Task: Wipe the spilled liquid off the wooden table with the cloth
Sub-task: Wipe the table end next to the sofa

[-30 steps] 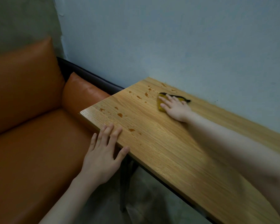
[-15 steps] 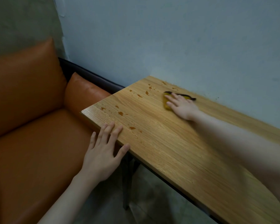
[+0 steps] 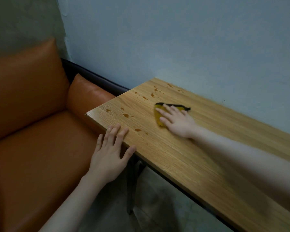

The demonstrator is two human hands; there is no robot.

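here, near to far:

left hand [image 3: 110, 154]: one; flat and spread, fingers released, holding nothing; fingertips rest on the near edge of the bench, palm hanging off over the gap beside the sofa.

bench [image 3: 182, 161]: one wooden top, long, set against the wall; near half looks dry, spill lies toward its far left end.

near drops [image 3: 125, 115]: about four amber spots between the left hand and the left corner, the closest just beyond the left fingertips; faint smaller beads around them, too small to count.

right hand [image 3: 177, 122]: one; palm down, fingers extended and pressed flat onto the cloth, pinning it rather than clenching it.

cloth [image 3: 159, 114]: one; yellow with a dark edge, lying flat on the bench under the right hand, only its left part and far rim showing.

handling of cloth: judged light, soft and limp; likely to bunch or slide once wet, so best held by broad palm pressure over its middle, not pinched at the dark edge.

far drops [image 3: 152, 95]: roughly six to eight small spots beyond the cloth, toward the far corner near the wall; apart from the cloth, not yet wiped.

sofa [image 3: 32, 134]: one, orange, left of the bench.
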